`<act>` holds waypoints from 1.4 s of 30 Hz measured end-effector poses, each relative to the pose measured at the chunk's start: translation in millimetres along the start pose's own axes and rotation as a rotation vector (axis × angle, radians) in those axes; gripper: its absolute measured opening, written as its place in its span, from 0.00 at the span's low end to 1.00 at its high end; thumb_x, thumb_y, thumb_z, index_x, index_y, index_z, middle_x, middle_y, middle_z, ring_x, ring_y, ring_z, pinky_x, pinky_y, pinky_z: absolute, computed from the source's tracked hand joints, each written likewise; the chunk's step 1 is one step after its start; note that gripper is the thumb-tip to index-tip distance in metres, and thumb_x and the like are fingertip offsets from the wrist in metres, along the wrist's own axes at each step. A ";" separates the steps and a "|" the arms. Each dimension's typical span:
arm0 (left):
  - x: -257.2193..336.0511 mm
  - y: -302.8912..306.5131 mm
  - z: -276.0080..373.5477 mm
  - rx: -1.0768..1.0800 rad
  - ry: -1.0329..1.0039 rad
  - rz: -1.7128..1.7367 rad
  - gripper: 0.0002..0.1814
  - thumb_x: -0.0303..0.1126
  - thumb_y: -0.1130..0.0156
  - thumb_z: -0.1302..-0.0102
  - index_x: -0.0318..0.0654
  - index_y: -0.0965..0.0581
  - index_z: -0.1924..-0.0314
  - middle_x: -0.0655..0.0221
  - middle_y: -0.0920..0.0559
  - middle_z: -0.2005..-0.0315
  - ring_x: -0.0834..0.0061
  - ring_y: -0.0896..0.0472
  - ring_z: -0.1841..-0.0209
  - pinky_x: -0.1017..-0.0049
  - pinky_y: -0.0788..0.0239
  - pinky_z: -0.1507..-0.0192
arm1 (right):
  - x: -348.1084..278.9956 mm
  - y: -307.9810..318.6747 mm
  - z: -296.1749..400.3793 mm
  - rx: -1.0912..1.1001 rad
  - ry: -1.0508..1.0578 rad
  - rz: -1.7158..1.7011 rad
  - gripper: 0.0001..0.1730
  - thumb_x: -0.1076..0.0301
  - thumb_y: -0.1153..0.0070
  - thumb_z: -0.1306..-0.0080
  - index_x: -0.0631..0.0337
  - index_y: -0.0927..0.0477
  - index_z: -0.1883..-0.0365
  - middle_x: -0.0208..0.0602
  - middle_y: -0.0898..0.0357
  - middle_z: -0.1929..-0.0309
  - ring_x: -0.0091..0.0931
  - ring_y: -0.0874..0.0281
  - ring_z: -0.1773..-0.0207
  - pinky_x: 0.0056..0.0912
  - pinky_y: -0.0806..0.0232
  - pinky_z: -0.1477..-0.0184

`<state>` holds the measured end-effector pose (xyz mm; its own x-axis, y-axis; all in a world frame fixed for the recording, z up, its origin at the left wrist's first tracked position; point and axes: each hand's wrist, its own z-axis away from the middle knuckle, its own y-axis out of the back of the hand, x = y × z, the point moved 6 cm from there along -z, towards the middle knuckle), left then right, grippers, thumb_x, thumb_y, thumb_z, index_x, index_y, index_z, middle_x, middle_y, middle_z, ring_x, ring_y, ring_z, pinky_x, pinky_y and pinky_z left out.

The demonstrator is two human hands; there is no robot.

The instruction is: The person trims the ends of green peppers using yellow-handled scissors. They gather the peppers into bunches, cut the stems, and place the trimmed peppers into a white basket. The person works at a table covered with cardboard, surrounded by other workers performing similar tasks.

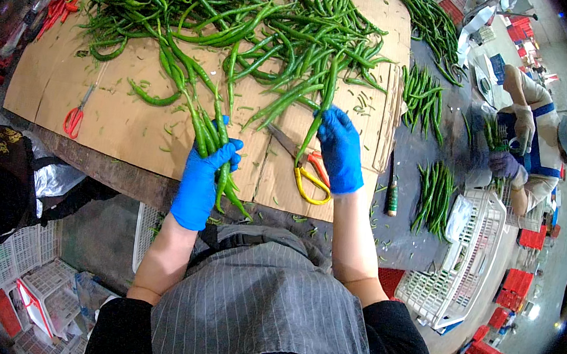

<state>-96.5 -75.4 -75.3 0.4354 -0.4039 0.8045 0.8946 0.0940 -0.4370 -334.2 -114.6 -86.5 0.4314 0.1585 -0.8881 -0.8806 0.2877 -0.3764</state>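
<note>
My left hand (206, 174), in a blue glove, is closed around several long green chili peppers (200, 127), whose tips stick out below the fist. Between the fingertips of my right hand (339, 149), also gloved in blue, is a single green chili pepper (328, 91). Scissors with one yellow and one orange handle loop (311, 193) lie on the cardboard (138, 130), partly behind my right hand. Beyond both hands spreads a large heap of green chili peppers (218, 9).
Red-handled scissors (73, 121) lie at the left. On the dark table at right are a green-handled knife (392, 199) and sorted chili bundles (434, 198), beside a white plastic crate (478, 249). A gloved co-worker (531, 135) holds peppers there. Red chilies (63, 6) lie far left.
</note>
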 end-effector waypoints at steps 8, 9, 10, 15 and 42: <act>-17.4 -31.1 -7.6 -0.071 -0.022 0.023 0.27 0.34 0.41 0.40 0.39 0.37 0.42 0.69 0.25 0.63 0.78 0.25 0.67 0.78 0.31 0.62 | 7.4 -37.1 77.5 -0.066 0.136 0.470 0.17 0.76 0.41 0.45 0.63 0.26 0.56 0.30 0.24 0.67 0.19 0.27 0.68 0.20 0.33 0.63; -18.3 -33.8 -5.9 -0.081 -0.029 0.054 0.27 0.34 0.40 0.40 0.39 0.37 0.42 0.70 0.25 0.64 0.78 0.25 0.68 0.78 0.31 0.63 | 9.7 -51.5 88.2 -0.129 0.155 0.587 0.17 0.75 0.40 0.45 0.63 0.26 0.56 0.29 0.24 0.67 0.18 0.27 0.67 0.20 0.33 0.62; -21.9 -28.6 -6.7 -0.072 -0.028 0.005 0.26 0.34 0.41 0.41 0.37 0.36 0.44 0.71 0.26 0.65 0.80 0.26 0.68 0.80 0.32 0.66 | 18.4 -60.4 93.2 -0.208 0.114 0.571 0.18 0.75 0.40 0.45 0.63 0.26 0.55 0.29 0.24 0.67 0.18 0.27 0.67 0.20 0.33 0.63; 1.2 4.4 -5.2 0.118 0.009 0.116 0.22 0.30 0.43 0.41 0.37 0.34 0.46 0.73 0.28 0.70 0.84 0.30 0.74 0.84 0.37 0.72 | -4.9 -23.5 7.6 0.086 0.286 0.459 0.07 0.73 0.51 0.37 0.66 0.28 0.62 0.36 0.24 0.71 0.23 0.25 0.72 0.24 0.32 0.70; 3.2 24.9 -1.9 0.119 -0.024 0.062 0.21 0.30 0.40 0.43 0.38 0.32 0.50 0.72 0.28 0.73 0.82 0.28 0.74 0.81 0.35 0.72 | -5.2 -67.1 25.5 -0.246 0.617 0.999 0.14 0.77 0.44 0.46 0.61 0.24 0.59 0.43 0.25 0.64 0.32 0.26 0.68 0.28 0.34 0.65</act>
<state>-73.1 -76.1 -84.3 0.4910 -0.3724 0.7876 0.8710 0.2255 -0.4364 -272.4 -110.6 -49.9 -0.5713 -0.2895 -0.7680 -0.8157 0.0968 0.5704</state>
